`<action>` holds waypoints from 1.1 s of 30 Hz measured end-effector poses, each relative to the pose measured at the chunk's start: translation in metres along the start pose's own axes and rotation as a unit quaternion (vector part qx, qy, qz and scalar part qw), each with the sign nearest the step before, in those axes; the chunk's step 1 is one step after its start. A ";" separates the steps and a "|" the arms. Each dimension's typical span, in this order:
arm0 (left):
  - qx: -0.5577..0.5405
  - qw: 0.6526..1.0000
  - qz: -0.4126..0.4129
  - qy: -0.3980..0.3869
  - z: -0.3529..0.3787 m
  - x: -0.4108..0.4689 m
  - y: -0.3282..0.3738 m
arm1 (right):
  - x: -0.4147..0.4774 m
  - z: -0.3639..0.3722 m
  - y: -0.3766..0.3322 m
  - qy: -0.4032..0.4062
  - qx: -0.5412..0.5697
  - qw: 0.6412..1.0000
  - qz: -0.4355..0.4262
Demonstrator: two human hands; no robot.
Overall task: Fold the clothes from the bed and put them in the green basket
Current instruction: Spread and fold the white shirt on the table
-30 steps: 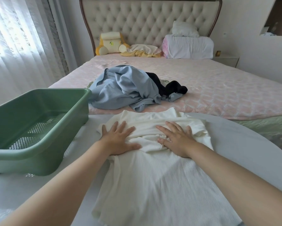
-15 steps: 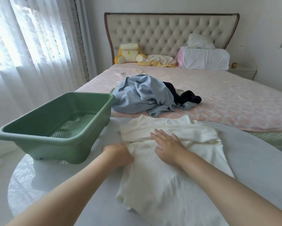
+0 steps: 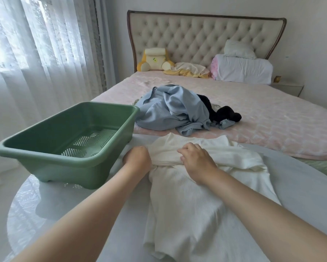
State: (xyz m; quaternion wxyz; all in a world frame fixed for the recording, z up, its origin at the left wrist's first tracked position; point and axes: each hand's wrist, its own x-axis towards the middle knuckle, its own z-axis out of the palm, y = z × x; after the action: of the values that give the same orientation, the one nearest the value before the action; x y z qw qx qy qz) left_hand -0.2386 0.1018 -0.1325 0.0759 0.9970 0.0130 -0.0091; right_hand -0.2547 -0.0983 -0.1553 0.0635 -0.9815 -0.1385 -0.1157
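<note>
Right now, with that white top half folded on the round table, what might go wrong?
The white top hangs toward the table's near edge, so it may slide off as the left hand tugs its side. The fold under the right hand looks bunched and could set crooked. The green basket sits near the table rim; a nudge might tip it.

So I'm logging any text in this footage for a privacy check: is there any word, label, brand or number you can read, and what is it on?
No text here can be read.
Yellow plush cushion: it bears a small green and yellow mark, too small and blurred to read.
White top, green basket, blue clothes: no print or label shows.
</note>
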 end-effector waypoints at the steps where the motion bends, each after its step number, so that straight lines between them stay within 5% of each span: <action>1: 0.005 1.000 0.001 -0.003 0.006 0.006 0.000 | 0.004 0.004 0.002 0.000 -0.016 1.000 0.000; 10: -0.075 0.995 -0.041 -0.055 0.027 0.054 0.011 | 0.010 0.030 0.015 -0.132 -0.051 0.989 0.045; 16: -0.402 0.916 -0.008 0.002 0.010 0.050 0.019 | 0.003 0.017 0.016 -0.181 -0.016 0.982 0.051; 23: -0.457 0.885 0.090 0.010 -0.015 0.034 0.075 | -0.016 -0.022 0.045 -0.025 0.062 0.994 0.083; 29: -0.436 0.856 0.135 -0.243 0.005 0.027 0.126 | -0.026 -0.034 0.075 -0.008 0.057 0.993 0.105; 33: -0.359 0.915 0.181 -0.020 0.002 0.040 0.112 | -0.023 -0.026 0.091 -0.055 0.008 0.998 0.041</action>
State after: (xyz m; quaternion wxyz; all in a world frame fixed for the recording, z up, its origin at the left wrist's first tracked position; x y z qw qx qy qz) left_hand -0.1959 -0.0082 -0.1188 0.4295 0.8874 -0.1672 -0.0100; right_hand -0.2552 -0.1955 -0.1441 0.0684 -0.9908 -0.1019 -0.0577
